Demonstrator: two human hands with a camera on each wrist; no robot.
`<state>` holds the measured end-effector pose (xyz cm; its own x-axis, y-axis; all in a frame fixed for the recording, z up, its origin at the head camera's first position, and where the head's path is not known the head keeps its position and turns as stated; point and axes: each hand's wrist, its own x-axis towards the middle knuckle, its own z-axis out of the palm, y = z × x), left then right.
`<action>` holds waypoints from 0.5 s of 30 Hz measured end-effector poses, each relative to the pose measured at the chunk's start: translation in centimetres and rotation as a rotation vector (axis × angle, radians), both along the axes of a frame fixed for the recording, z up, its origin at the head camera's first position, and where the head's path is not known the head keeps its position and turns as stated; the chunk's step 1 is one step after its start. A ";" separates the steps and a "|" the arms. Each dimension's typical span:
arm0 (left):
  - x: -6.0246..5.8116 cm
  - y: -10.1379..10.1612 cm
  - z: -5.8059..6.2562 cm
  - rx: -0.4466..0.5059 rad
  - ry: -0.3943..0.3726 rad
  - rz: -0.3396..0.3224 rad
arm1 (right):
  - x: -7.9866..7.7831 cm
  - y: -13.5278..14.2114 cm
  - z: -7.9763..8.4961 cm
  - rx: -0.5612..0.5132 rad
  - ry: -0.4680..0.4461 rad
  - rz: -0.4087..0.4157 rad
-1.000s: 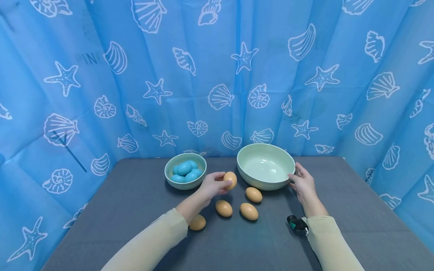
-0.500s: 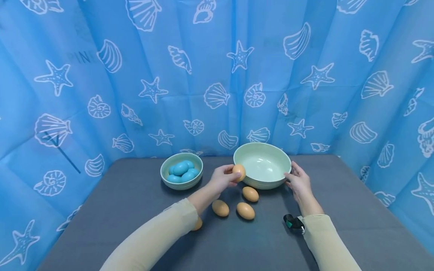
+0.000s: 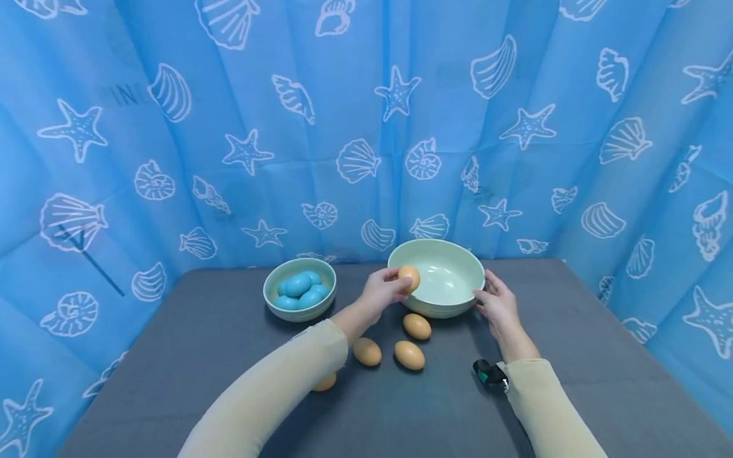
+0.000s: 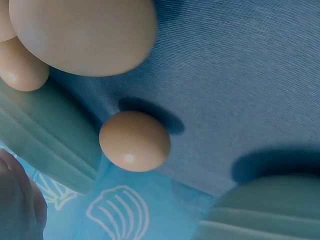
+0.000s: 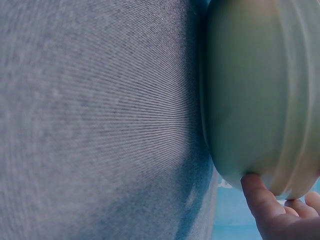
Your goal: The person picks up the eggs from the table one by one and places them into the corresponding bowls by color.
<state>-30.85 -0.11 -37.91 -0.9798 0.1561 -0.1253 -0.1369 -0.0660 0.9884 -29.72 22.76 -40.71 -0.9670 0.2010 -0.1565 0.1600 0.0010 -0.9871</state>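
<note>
My left hand pinches a light-brown egg at the left rim of a large pale green bowl. In the left wrist view only its fingers show, at the left edge. The right hand holds the bowl's right side; in the right wrist view one fingertip presses the outer wall. Two brown eggs, one nearer the bowl and one in front of it, lie on the table, with another egg to their left. My left sleeve partly hides a further egg.
A smaller green bowl holding several blue eggs stands left of the large one. Grey cloth covers the table. A blue curtain with white shells hangs behind. A black strap sits by the right wrist.
My left hand has carried the egg right and up, from beside the large bowl to its left rim. The right hand keeps its hold on the bowl. The head view has shifted slightly.
</note>
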 end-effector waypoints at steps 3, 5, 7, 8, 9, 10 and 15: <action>-0.5 0.7 0.0 0.009 -0.009 0.002 | 0.0 0.1 0.1 0.007 0.003 0.000; -0.8 1.3 0.1 0.004 -0.018 0.012 | 0.1 0.1 0.0 0.012 0.006 0.001; -1.1 1.9 0.1 0.008 -0.025 0.023 | 0.1 0.1 0.0 0.015 0.006 0.004; -1.2 2.1 0.2 0.008 -0.030 0.030 | 0.1 0.1 -0.1 0.017 0.008 0.005; -1.4 2.4 0.2 0.008 -0.033 0.037 | 0.1 0.1 -0.1 0.017 0.010 0.003; -1.6 2.6 0.2 0.010 -0.035 0.043 | 0.1 0.1 -0.1 0.017 0.010 0.001; -2.8 3.6 0.2 0.042 -0.048 0.067 | 0.1 0.0 0.0 0.022 0.007 0.000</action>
<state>-33.61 3.45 -37.71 -0.9812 0.0967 -0.1669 -0.1777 -0.1175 0.9770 -29.61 22.74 -40.67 -0.9681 0.2042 -0.1449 0.1528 0.0232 -0.9880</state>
